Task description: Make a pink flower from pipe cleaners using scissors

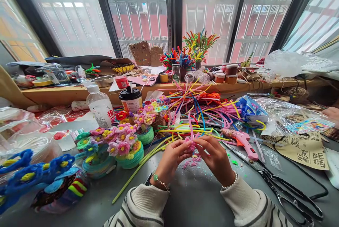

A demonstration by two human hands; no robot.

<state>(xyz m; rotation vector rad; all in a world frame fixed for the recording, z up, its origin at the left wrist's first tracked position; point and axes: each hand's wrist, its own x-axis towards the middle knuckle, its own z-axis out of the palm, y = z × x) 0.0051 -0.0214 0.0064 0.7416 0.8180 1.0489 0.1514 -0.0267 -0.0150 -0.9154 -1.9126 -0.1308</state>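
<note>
My left hand (173, 158) and my right hand (215, 158) meet above the grey table (196, 198), both pinched on a pink pipe cleaner (191, 133) that sticks up between the fingers. Its lower end is twisted into a small fuzzy pink shape at my fingertips. Pink fluff scraps (191, 162) lie on the table just beneath. Both wrists wear bead bracelets and striped sleeves.
A heap of coloured pipe cleaners (201, 105) lies behind my hands. Flower pots made of pipe cleaners (127, 145) stand left, blue ones (34, 172) at far left. A pink glue gun (242, 140) and black scissors (288, 193) lie right. A water bottle (99, 105) and cup (130, 100) stand behind.
</note>
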